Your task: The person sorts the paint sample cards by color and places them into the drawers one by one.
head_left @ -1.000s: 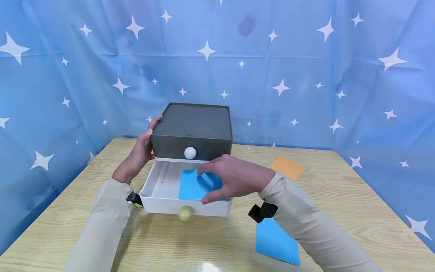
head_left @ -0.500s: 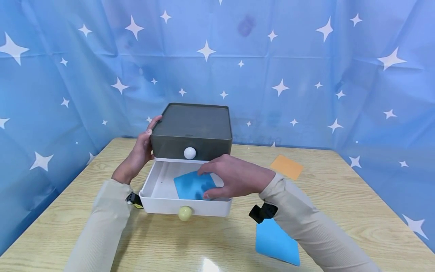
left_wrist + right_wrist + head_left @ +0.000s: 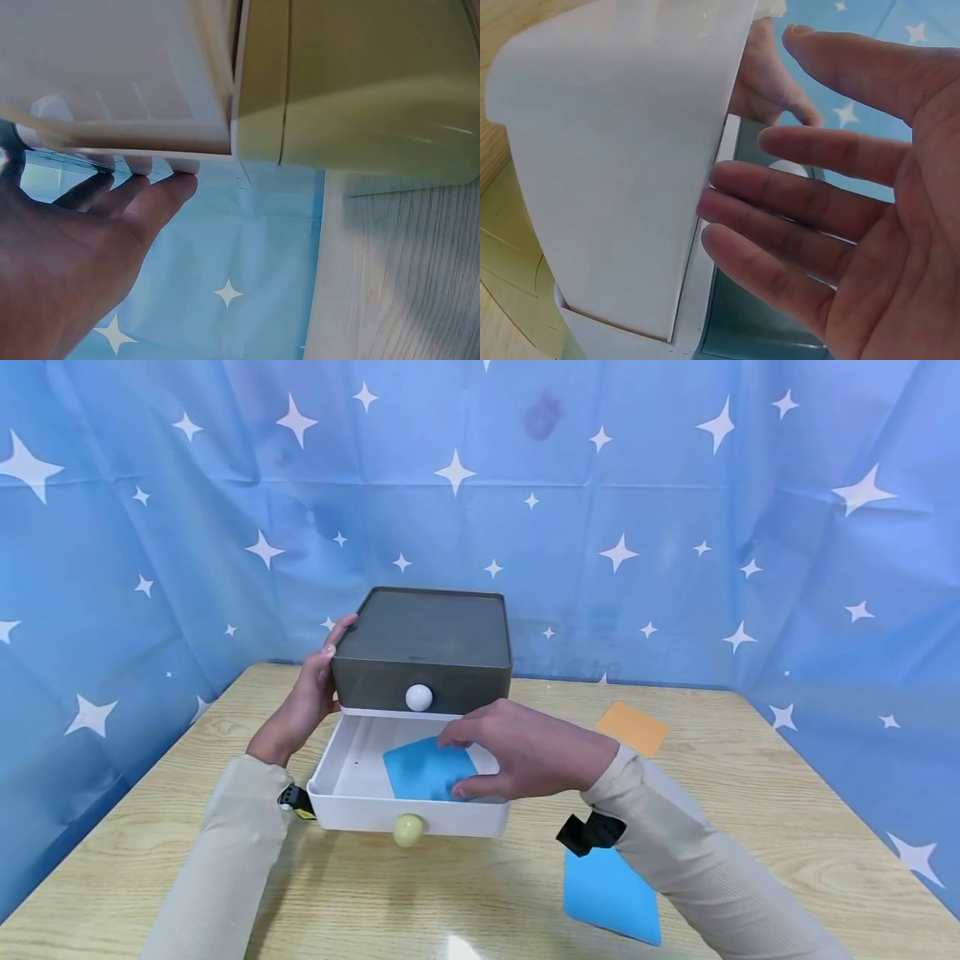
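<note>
A small desktop drawer box has a dark grey upper case (image 3: 423, 627) with a white round knob. Beneath it, a white drawer (image 3: 352, 810) with a pale green knob (image 3: 408, 830) stands pulled out. Inside the drawer lies a blue square of paper (image 3: 420, 772), slightly turned. My left hand (image 3: 303, 714) rests against the left side of the box; its fingertips (image 3: 184, 184) touch the wall in the left wrist view. Over the drawer's right side hovers my right hand (image 3: 517, 747), fingers apart and holding nothing. In the right wrist view its palm and fingers are extended beside the white drawer.
Another blue sheet (image 3: 611, 893) lies on the wooden table (image 3: 465, 893), partly behind the right forearm. Farther back is an orange sheet (image 3: 633, 727). A blue curtain (image 3: 675, 485) with white stars encloses the table at the back and sides.
The blue paper in the drawer has turned and slid left, out from under my right fingers. My right hand has shifted slightly right. The left hand keeps its place on the box.
</note>
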A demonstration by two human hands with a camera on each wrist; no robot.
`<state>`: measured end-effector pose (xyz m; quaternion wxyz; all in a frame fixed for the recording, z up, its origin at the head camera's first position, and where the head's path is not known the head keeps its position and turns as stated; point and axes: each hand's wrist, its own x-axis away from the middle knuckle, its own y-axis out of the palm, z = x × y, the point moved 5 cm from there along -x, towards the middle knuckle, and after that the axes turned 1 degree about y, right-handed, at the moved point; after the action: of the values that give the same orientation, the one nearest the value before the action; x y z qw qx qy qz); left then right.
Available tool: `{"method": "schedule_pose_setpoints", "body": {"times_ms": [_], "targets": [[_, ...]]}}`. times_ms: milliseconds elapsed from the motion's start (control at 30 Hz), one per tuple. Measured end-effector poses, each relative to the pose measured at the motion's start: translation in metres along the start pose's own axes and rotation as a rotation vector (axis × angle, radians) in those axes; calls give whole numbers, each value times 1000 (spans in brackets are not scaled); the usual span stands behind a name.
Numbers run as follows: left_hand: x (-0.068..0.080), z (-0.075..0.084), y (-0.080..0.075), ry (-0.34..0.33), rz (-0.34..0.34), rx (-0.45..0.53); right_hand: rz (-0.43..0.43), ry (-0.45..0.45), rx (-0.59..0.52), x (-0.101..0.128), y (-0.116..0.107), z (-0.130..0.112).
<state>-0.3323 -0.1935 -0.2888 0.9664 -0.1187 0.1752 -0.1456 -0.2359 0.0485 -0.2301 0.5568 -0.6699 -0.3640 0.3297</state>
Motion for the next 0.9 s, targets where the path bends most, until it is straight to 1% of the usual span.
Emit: {"method": "schedule_pose_setpoints", "body": {"times_ms": [200,367,433,533,667,767,833,900], "targets": [[0,-1,0,-6,0,-1,42,-44,13,17,-3,-3],[0,-1,0,-1,0,-5,128,-58,12,36,-4,0],[0,-2,-1,1,2,-7,157,-46,-1,42,-3,2],[1,-2,-1,3,3,-9,178,-30,-37,50,1,6],[1,-1,-2,-1,4,-5,228,-66,-86,61,10,9],[1,-1,-1,-4,4,0,272,-71,-118,69,15,13],[0,0,-1,-2,4,-1,283,-53,-133,74,18,15],[0,-1,0,2,4,1,274,-28,-148,77,22,17]]}}
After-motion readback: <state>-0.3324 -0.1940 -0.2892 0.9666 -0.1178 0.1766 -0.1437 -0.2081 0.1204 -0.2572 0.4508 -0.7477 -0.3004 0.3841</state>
